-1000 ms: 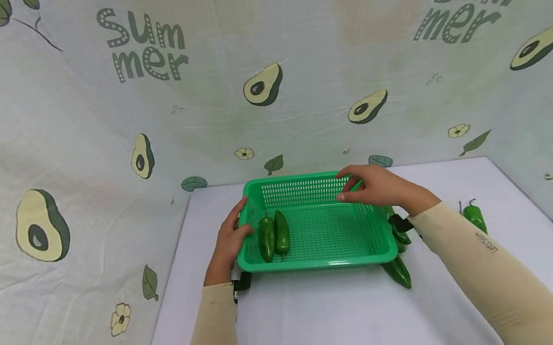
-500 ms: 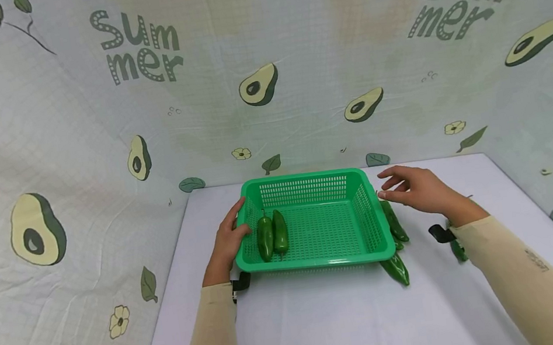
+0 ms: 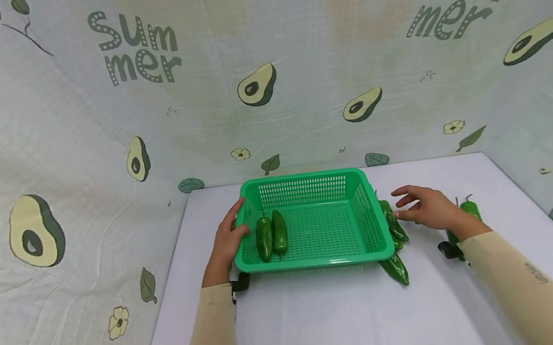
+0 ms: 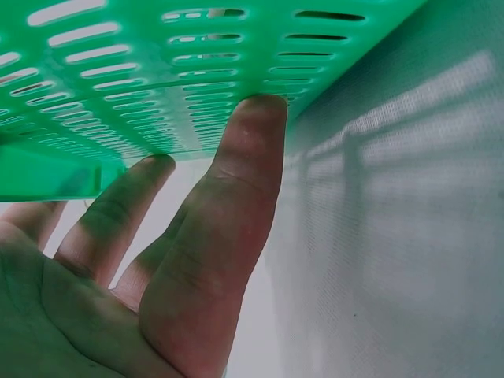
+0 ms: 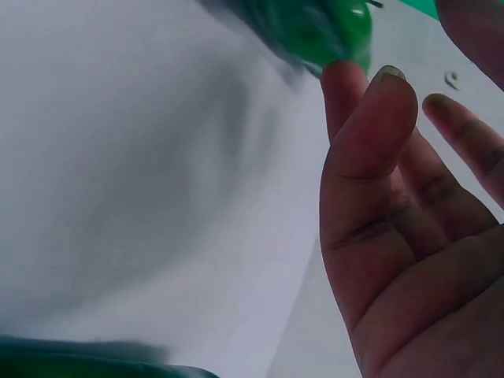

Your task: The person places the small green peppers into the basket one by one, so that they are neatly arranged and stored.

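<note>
Rightward from above the green basket (image 3: 316,263) over the past second has come a person's right grip (image 3: 427,210), now beyond the basket's right rim, fingers loosely bent, thumb apart, holding nothing. Whether it touches the nearest of the long green peppers (image 3: 394,224) beside the basket cannot be told. At the opposite end, the left grip (image 3: 225,244) remains against the slotted wall, fingers extended rather than wrapped round it. Two peppers (image 3: 264,239) lie side by side inside, toward the left; others (image 3: 471,207) lie on the white counter (image 3: 308,321) by the right wrist. Glossy, tapered and thin-stemmed, they look light and firm, probably slippery, easily bruised; the thick middle seems a surer hold than the stem. Rectangular molded plastic, the basket appears light and slightly springy, best steadied by its smooth rim. Behind hangs wrinkled avocado-print cloth (image 3: 306,44).
</note>
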Motion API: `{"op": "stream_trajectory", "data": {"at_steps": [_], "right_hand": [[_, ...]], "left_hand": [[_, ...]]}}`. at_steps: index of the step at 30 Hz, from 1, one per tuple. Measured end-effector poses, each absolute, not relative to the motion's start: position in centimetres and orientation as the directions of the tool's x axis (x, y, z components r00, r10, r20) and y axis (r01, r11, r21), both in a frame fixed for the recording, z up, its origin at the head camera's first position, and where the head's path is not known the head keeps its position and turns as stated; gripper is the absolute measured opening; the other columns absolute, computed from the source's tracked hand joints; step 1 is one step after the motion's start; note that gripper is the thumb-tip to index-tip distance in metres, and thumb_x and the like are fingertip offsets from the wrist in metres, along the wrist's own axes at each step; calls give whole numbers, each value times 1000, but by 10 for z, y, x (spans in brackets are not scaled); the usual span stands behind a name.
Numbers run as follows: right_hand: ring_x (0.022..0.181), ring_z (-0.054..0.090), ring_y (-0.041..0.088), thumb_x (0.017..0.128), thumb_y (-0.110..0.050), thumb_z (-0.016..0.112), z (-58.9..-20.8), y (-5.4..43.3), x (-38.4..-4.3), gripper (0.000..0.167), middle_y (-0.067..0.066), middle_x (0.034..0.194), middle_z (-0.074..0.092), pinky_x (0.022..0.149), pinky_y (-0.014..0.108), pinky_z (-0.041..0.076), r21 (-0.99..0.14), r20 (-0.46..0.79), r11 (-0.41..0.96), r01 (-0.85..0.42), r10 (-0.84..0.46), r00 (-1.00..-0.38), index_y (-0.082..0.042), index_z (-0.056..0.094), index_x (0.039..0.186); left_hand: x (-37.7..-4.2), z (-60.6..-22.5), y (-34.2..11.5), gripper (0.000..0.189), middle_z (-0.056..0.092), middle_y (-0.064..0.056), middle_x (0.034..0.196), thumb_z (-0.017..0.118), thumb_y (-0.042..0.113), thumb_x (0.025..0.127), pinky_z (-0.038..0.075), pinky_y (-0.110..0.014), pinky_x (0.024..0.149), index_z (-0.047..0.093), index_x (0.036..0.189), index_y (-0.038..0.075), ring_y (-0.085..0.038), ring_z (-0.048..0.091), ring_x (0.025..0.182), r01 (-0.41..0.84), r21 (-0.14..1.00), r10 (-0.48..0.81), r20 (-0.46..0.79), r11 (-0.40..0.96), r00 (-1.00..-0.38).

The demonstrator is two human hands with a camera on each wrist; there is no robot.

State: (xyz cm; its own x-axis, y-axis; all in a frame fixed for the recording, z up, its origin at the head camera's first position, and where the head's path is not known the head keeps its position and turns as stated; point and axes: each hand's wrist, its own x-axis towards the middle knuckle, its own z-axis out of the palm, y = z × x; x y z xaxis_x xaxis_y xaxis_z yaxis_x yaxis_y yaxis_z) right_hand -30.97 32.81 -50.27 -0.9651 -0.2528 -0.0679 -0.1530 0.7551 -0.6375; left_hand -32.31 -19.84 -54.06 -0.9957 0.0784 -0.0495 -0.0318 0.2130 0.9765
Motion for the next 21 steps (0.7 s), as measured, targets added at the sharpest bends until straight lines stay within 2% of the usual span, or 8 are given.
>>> {"op": "stream_trajectory", "data": {"at_steps": [7, 16, 21], "right_hand": [[106, 70, 35, 93, -37, 82, -516, 328, -315, 71, 25, 128, 68, 75, 41, 60, -634, -107, 762, -132, -256, -961, -4, 53, 150], [91, 72, 23, 92, -37, 83, -526, 330, -320, 75, 26, 127, 69, 73, 39, 59, -618, -138, 776, -126, -265, -954, -6, 51, 152], [95, 71, 27, 91, -37, 83, -528, 329, -322, 73, 22, 123, 71, 75, 41, 57, -594, -117, 791, -146, -264, -957, -7, 53, 151]], "left_hand": [[-323, -543, -199, 88, 58, -12, 150, 61, 10, 83, 55, -41, 78, 43, 158, 53, -32, 63, 110, -35, 977, 64, -49, 212, -997], [-323, -543, -199, 88, 56, -11, 152, 61, 10, 84, 55, -41, 79, 42, 159, 51, -32, 61, 112, -24, 980, 77, -40, 198, -996], [-324, -542, -200, 87, 56, -13, 152, 61, 8, 85, 55, -40, 79, 42, 158, 52, -32, 61, 112, -27, 980, 80, -43, 195, -996]]}}
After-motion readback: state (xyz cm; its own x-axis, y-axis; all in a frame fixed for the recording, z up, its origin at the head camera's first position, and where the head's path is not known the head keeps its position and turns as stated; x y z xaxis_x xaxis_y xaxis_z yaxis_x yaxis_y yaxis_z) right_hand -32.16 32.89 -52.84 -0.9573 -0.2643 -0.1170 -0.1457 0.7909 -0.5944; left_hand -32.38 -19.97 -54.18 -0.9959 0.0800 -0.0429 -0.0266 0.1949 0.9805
